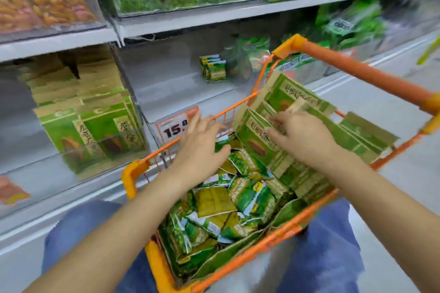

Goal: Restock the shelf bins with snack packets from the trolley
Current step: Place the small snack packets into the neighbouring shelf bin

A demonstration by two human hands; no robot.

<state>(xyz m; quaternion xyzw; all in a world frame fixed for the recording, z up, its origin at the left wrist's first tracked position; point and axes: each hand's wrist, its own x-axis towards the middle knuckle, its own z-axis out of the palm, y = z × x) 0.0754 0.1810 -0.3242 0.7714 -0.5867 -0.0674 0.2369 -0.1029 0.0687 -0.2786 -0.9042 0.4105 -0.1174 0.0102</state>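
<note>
The shelf holds a nearly bare middle bin, beside the orange trolley heaped with snack packets. The tall flat green bags standing at its far side look light, crinkly and a bit slippery; best pinched by their top edges. The right hand rests spread fingers on them; the left hand hovers, fingers loose and apart.

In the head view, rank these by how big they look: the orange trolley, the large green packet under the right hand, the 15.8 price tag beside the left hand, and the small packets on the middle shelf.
1. orange trolley
2. large green packet
3. and 4. price tag and small shelf packets: look alike; the packets are farther away, so unsure.
</note>
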